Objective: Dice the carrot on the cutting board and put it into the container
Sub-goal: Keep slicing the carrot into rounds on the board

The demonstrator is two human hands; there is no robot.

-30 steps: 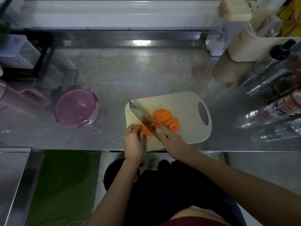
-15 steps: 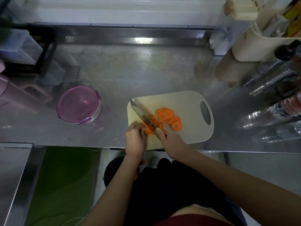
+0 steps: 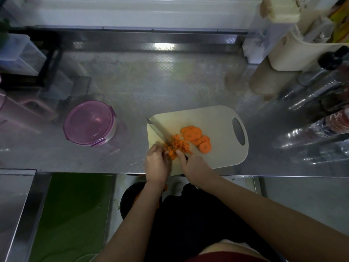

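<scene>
Orange carrot [image 3: 179, 145] lies on the beige plastic cutting board [image 3: 217, 120], partly as small dice against the steel knife [image 3: 159, 130], partly as round slices [image 3: 191, 133] to the right. The left hand [image 3: 156, 161] curls its fingers onto the pieces, and the right hand [image 3: 194, 165] grips the knife handle. The fingertips sit just beside the edge, so a rolling piece could cause a cut. The round pink-lidded container [image 3: 88, 122] stands closed, well apart on the steel counter [image 3: 151, 82].

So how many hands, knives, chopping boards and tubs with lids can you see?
Hands: 2, the left hand holding carrot, the right hand gripping the knife handle
Knife: 1
Chopping board: 1
Tub with a purple lid: 1
Total: 5
</scene>
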